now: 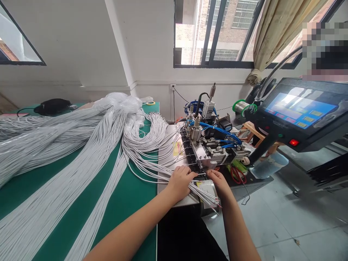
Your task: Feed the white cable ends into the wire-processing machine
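Note:
My left hand (179,182) is closed over a bundle of thin white cables (208,198), whose stripped ends fan out past it, some with a bit of red. Its thumb and index finger reach toward the front of a bench machine (200,154) with metal cylinders and blue air hoses. At the machine's near edge, my right hand (220,184) pinches the end of one white cable that runs across from the left hand; the fingertips partly hide that end. More single cables lie side by side along the machine's left edge.
Long bundles of white cable (89,156), partly wrapped in plastic, spread over the green table (141,214). On the right stand a touchscreen panel (301,108) and a spool of solder wire (243,108). A clear plastic bin (270,165) sits below. Another person is partly visible at upper right.

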Available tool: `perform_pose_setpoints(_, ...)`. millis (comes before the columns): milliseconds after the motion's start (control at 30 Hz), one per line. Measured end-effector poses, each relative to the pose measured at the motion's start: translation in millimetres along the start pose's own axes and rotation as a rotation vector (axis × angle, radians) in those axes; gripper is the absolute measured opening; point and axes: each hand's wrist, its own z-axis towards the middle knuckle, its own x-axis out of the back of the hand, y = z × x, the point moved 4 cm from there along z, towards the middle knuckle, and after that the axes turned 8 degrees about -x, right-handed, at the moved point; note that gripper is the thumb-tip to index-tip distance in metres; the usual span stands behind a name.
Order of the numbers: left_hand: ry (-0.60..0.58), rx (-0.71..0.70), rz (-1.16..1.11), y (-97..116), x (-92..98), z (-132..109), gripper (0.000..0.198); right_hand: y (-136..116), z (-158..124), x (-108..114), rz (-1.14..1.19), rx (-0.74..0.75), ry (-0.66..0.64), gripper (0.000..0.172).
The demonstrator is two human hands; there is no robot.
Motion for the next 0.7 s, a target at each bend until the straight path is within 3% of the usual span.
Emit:
perform_pose_setpoints(367,0.054,0.017,-0.002,-1.0,2.0,-2.1,0.041,-9.9,-17.8,1.9,-0.229,0.134,0.157,0.043)
perform_pose_setpoints(633,0.123,0.207,0.102,-3.8,4.4,-4.6,0.05,-19.3,-38.5,10.6,-0.417,0.215,0.214,0.04)
perform_pose_setpoints(700,0.141,0.199,0.109,-2.6,6.1,-4.7,0.044,-18.8,-43.7,14.0,-0.441,0.227,0.222,0.039)
